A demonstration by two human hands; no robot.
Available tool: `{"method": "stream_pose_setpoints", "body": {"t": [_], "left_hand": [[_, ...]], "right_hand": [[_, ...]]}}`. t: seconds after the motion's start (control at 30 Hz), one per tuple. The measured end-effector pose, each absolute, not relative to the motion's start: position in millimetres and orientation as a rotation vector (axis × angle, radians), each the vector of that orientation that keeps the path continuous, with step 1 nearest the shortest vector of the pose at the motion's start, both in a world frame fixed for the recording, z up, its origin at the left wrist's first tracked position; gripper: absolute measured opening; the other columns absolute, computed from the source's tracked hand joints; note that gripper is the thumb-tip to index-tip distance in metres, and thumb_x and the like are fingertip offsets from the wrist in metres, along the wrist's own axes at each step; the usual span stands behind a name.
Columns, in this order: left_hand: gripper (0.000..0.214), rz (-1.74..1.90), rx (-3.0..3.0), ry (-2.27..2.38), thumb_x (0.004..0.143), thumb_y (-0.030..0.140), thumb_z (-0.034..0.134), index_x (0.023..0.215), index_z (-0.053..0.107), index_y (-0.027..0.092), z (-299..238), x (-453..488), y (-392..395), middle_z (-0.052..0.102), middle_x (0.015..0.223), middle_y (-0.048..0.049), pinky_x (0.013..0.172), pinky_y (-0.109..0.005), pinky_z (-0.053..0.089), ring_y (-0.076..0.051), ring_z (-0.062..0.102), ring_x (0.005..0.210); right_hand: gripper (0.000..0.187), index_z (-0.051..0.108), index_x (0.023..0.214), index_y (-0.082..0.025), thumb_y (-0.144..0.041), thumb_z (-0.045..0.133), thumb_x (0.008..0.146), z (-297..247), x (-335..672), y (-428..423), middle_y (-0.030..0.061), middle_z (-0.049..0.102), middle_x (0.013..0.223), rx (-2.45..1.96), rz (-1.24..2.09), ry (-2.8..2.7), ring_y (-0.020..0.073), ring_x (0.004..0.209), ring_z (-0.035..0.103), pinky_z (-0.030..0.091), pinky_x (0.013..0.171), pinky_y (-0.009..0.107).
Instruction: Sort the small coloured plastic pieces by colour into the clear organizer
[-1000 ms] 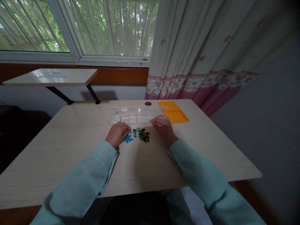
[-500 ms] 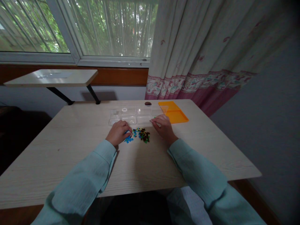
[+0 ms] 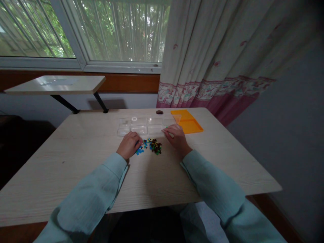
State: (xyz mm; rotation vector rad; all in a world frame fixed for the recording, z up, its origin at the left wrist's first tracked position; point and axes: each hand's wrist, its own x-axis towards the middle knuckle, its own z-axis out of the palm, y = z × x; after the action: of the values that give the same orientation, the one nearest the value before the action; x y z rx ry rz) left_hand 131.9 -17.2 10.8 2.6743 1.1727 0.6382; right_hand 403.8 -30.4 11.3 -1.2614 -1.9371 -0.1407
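Several small blue, yellow, green and dark pieces (image 3: 155, 145) lie in a loose pile on the table. At the pile's left side is my left hand (image 3: 129, 145), its fingers curled and pressed together over the blue pieces; anything between the fingertips is hidden. My right hand (image 3: 176, 136) is at the front right of a clear plastic compartment box (image 3: 139, 129), thumb and forefinger closed in a pinch. Whatever that pinch holds is too small to tell. The hand hides part of the box's front right compartment, where a speck of green shows.
An orange tray or lid (image 3: 190, 123) lies flat behind my right hand. The pale wooden table (image 3: 83, 162) has a round dark hole (image 3: 159, 112) near its back edge. A raised shelf (image 3: 58, 86) on black legs stands at the back left, and a curtain (image 3: 202, 60) hangs behind.
My left hand has shifted slightly to the right, over the blue pieces. My right hand has stayed almost still at the box.
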Motion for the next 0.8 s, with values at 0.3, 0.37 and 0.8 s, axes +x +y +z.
{"method": "stream_pose_setpoints", "body": {"t": [0.3,0.37,0.8], "left_hand": [[0.023,0.930,2.396,1.174,0.088,0.035,0.053,0.083,0.066,0.016,10,131,-14,0.059,0.083,-0.0059,0.081,-0.033,0.043,-0.019,0.053,0.086],[0.022,0.981,2.300,1.162,0.087,0.034,0.054,0.082,0.065,0.016,10,131,-14,0.059,0.083,-0.0053,0.080,-0.031,0.044,-0.018,0.054,0.085],[0.042,1.047,1.338,1.046,0.069,0.050,0.072,0.085,0.059,0.013,13,144,-20,0.066,0.069,-0.0029,0.066,-0.029,0.051,-0.014,0.062,0.064]], "right_hand": [[0.026,0.070,0.086,-0.023,-0.037,0.049,0.092,13,402,-32,0.0045,0.068,0.083,-1.264,-0.127,-1.948,0.0203,0.087,0.055,0.037,0.082,0.038],[0.026,0.070,0.086,-0.023,-0.037,0.049,0.092,13,402,-31,0.0045,0.068,0.083,-1.262,-0.125,-1.949,0.0203,0.087,0.055,0.037,0.081,0.038],[0.024,0.069,0.084,-0.023,-0.036,0.050,0.092,12,397,-33,0.0044,0.069,0.084,-1.229,-0.120,-1.981,0.0199,0.086,0.056,0.037,0.080,0.037]]}}
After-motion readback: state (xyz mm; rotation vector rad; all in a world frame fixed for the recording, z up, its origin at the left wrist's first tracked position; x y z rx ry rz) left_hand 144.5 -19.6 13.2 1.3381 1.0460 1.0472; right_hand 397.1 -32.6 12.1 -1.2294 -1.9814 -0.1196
